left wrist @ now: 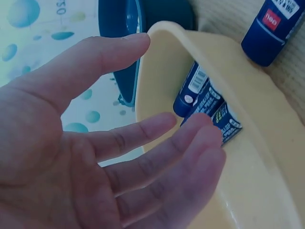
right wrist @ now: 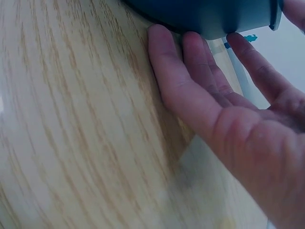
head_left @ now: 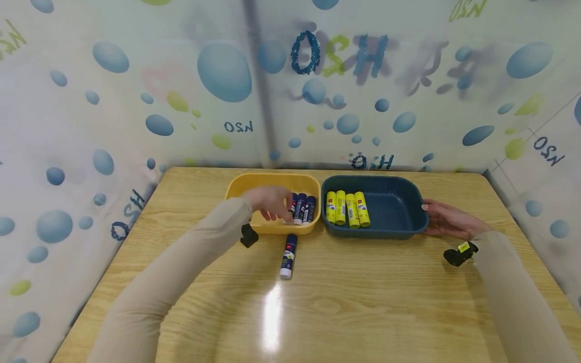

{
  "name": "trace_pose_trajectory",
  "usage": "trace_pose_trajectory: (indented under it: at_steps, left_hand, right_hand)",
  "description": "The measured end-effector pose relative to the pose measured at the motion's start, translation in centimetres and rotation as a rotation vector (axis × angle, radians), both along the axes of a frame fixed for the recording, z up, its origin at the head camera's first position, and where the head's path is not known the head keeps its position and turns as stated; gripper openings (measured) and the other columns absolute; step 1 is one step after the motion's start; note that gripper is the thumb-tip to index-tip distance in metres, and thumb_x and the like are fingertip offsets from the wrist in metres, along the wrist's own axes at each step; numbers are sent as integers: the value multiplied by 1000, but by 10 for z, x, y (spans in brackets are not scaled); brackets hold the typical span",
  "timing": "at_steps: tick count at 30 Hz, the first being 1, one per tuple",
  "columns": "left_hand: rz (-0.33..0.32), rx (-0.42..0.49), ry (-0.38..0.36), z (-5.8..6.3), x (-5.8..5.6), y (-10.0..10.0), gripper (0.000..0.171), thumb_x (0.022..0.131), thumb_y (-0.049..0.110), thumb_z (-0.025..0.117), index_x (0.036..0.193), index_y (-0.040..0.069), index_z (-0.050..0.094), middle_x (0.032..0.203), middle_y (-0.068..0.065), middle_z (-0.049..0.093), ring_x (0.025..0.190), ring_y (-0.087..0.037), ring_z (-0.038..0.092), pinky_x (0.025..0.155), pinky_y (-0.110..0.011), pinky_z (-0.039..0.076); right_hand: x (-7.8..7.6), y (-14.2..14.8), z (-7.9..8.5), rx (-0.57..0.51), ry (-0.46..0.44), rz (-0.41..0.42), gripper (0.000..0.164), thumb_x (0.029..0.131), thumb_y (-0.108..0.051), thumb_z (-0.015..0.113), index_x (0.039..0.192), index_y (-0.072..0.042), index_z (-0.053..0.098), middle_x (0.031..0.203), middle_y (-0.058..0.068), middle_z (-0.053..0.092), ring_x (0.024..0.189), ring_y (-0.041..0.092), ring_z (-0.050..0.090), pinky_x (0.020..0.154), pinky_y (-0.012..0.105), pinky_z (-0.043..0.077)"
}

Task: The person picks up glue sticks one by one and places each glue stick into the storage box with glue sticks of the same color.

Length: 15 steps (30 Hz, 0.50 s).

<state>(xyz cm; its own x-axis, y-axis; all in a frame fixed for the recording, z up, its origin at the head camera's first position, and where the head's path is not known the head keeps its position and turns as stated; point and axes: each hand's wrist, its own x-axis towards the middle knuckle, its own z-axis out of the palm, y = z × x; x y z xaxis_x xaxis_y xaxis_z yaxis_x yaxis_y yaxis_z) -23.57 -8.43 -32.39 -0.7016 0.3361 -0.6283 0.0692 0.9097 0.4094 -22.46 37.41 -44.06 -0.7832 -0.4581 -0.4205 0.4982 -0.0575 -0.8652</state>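
Note:
My left hand hovers over the yellow bin, fingers loosely bent and holding nothing. Below its fingertips, several dark blue glue sticks lie side by side at the bin's right end; the hand partly covers them in the head view. Another dark blue glue stick with a white end lies on the table in front of this bin. My right hand holds the right end of the dark blue bin, thumb at the rim and fingertips against the outer wall.
Several yellow glue sticks lie in a row in the left part of the dark blue bin. Both bins stand side by side near the back of the wooden table. A patterned curtain hangs behind and along the sides.

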Motion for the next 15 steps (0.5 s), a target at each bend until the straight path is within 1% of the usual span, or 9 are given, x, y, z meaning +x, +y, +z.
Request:
trace_pose_trajectory:
  at_steps: [2,4,6,8,10,11,12,14,15]
  left_hand:
    - [1,8,-7,0,3,0,44,84,26,76,118,6,57,103,-9,60,93,-26,60,74,-31,56]
    - [6,16,-16,0,6,0,47,84,25,76,121,5,56,105,-8,59,93,-26,60,72,-31,56]
    - [6,20,-21,-1,10,-1,47,84,26,76,121,5,56,106,-8,58,94,-26,60,71,-30,56]
    - [-1,26,-18,-2,13,-1,46,84,25,76,121,6,55,107,-8,57,94,-26,60,70,-29,57]
    - [-17,37,4,-5,16,-2,46,84,24,77,120,5,55,104,-9,58,91,-26,60,68,-29,57]
    - [-27,39,16,-6,18,-2,47,83,23,77,120,5,55,103,-9,58,90,-25,60,67,-29,57]
    - [-41,38,35,-6,20,-2,47,83,22,77,120,5,55,102,-9,58,89,-24,60,66,-29,57]
    - [-79,26,78,-7,24,-1,48,82,21,78,121,5,54,97,-7,59,85,-23,61,64,-28,55]
    - [-102,16,103,-6,27,0,48,82,21,78,121,6,55,95,-6,59,82,-22,60,64,-27,54]
  right_hand:
    - [1,1,-1,-42,2,16,43,105,-18,42,143,-12,24,116,1,60,105,18,61,93,48,49]
    - [1,2,-1,-79,-3,23,29,105,-16,41,134,-18,37,117,1,60,106,19,61,93,47,49]
    - [2,3,-2,-102,-5,30,23,105,-15,40,127,-21,44,118,2,60,107,19,61,93,47,49]
    - [2,3,-2,-105,-8,26,23,105,-15,40,127,-21,43,117,2,60,107,19,61,92,47,49]
    - [2,3,-2,-103,-8,21,28,105,-15,40,132,-19,38,117,2,60,106,19,61,92,47,49]
    - [2,3,-2,-103,-8,19,28,105,-15,40,132,-18,37,117,2,60,106,19,61,92,47,49]
    - [2,3,-3,-104,-12,13,27,105,-15,40,132,-19,39,117,2,61,106,19,61,92,47,50]
    - [2,3,-3,-99,-5,14,36,105,-15,39,139,-15,29,117,2,61,106,19,61,91,46,50]
    - [2,3,-3,-101,-4,14,37,105,-15,39,140,-15,28,117,2,61,106,19,61,91,46,50]
